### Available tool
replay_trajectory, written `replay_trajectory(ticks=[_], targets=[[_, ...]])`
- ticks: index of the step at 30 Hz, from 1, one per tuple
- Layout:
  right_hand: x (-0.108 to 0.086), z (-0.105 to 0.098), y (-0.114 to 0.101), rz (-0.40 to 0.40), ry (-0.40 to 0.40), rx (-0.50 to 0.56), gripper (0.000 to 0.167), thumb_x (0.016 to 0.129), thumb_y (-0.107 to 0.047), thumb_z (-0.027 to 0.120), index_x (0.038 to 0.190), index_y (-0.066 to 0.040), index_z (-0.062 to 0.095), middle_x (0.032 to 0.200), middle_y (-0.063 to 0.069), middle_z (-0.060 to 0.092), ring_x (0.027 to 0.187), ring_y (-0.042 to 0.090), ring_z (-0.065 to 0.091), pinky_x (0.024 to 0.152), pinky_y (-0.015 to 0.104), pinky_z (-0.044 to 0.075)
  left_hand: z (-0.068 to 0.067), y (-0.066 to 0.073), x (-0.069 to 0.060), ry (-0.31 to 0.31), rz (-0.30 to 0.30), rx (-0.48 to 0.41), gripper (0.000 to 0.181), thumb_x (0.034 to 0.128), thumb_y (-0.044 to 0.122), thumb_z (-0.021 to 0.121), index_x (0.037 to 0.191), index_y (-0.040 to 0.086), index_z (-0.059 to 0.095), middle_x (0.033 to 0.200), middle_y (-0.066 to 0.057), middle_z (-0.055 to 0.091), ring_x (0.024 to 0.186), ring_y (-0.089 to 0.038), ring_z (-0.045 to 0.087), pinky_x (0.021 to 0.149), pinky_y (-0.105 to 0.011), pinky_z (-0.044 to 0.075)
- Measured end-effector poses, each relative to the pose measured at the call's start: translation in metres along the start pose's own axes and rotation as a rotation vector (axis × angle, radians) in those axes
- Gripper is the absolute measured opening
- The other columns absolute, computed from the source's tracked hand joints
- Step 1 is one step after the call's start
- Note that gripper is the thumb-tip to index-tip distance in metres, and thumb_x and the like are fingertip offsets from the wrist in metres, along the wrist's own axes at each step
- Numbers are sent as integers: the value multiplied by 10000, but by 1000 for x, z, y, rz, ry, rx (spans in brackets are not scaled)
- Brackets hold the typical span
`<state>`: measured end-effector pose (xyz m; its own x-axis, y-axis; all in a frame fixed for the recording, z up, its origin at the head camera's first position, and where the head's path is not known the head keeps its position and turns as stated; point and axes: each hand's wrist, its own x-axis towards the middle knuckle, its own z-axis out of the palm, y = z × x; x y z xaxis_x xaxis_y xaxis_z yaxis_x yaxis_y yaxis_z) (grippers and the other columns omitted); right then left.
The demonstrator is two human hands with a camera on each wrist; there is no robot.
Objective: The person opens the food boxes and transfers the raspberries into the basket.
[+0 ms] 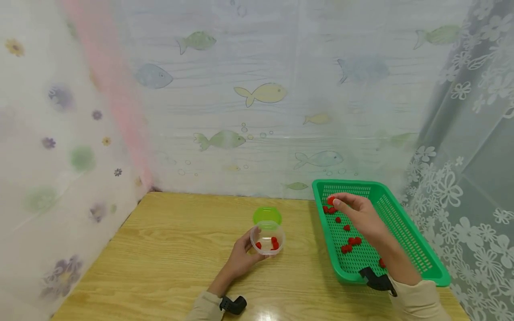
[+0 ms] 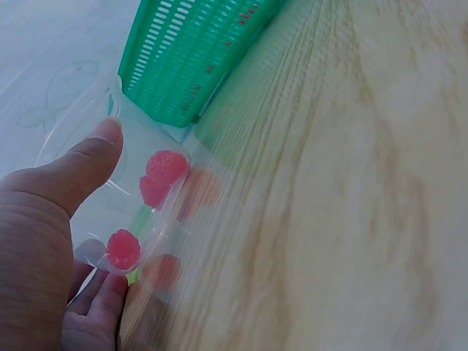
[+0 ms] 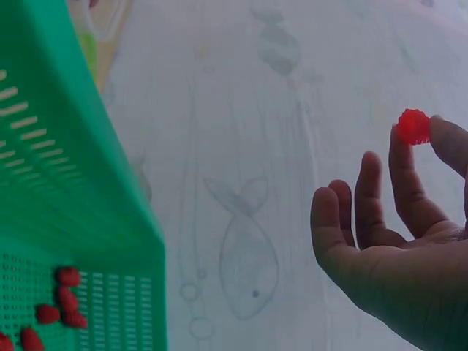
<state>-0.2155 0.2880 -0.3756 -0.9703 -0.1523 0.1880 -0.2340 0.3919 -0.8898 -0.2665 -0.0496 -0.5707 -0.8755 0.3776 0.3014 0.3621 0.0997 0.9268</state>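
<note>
Around a clear round container point(image 1: 267, 250) on the table, the left hand point(image 1: 242, 257) curls its thumb and fingers. Several raspberries lie inside it; the left wrist view shows red raspberries point(image 2: 123, 249) through its wall and the left thumb point(image 2: 91, 161) along its side. Above the left part of the green basket point(image 1: 341, 275), the right hand point(image 1: 363, 219) pinches one raspberry point(image 3: 414, 126) between thumb and forefinger, the other fingers loosely bent in the right wrist view. More raspberries point(image 1: 346, 248) lie on the basket's floor.
A bright green lid point(image 1: 267, 216) lies on the wooden table point(image 1: 180, 232) just behind the clear container. A curtain with fish prints point(image 1: 225, 139) hangs at the table's back edge, and a lace-patterned curtain point(image 1: 482, 232) hangs on the right beside the basket.
</note>
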Motion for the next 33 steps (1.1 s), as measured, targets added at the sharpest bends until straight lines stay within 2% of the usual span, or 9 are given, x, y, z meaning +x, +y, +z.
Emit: replay_trajectory(ticks=[5,8,10,13,16,18,26,33], targets=[[3,-23,11,37,20,3,424,1079,-322,521,1341,2,597,1227,-165,601,1136,-50,524,1104,553,416,0,-1,0,0,-13,-5,830,858,86,820,1562,51,382,1546,-201,452,1438,-356,432,1164,-506,387],[6,-32,19,69,20,-5,471,1080,-337,515,1374,28,563,1213,-185,574,1191,124,555,1111,671,352,0,-2,0,-1,-11,0,831,863,95,819,1566,56,378,1553,-194,446,1446,-352,422,1167,-505,382],[9,-37,24,92,15,-27,517,1083,-361,500,1400,46,530,1235,-156,566,1256,273,523,1104,662,363,0,-2,0,-3,-12,3,832,865,99,819,1569,63,376,1556,-189,444,1447,-349,421,1166,-503,382],[13,-42,32,101,-2,-39,544,1091,-353,481,1425,77,489,1345,44,563,1333,459,434,1102,652,370,0,-3,0,-4,-8,0,831,861,91,821,1566,63,381,1550,-191,450,1444,-348,425,1169,-497,380],[16,-47,39,101,-20,-41,552,1097,-335,470,1435,101,466,1450,254,478,1370,511,387,1116,650,362,0,-2,0,-3,-6,0,829,858,90,822,1561,56,386,1543,-200,456,1440,-353,430,1169,-492,380],[18,-50,44,106,-27,-46,568,1098,-335,468,1446,114,448,1484,324,420,1375,529,375,1122,662,350,0,-1,0,-3,-8,1,830,857,88,822,1561,53,385,1544,-200,455,1441,-348,430,1171,-481,380],[29,-64,67,124,-61,-109,595,1099,-354,456,1447,129,444,1475,350,434,1364,522,395,1116,642,375,0,-1,0,-5,-15,-34,847,865,95,818,1567,10,352,1545,-255,431,1432,-382,434,1152,-491,398],[33,-71,80,153,-63,-141,612,1097,-349,465,1443,154,432,1475,365,426,1372,539,377,1110,645,390,1,0,0,-7,-29,-36,858,867,104,818,1574,16,339,1554,-242,424,1431,-372,439,1152,-475,403]])
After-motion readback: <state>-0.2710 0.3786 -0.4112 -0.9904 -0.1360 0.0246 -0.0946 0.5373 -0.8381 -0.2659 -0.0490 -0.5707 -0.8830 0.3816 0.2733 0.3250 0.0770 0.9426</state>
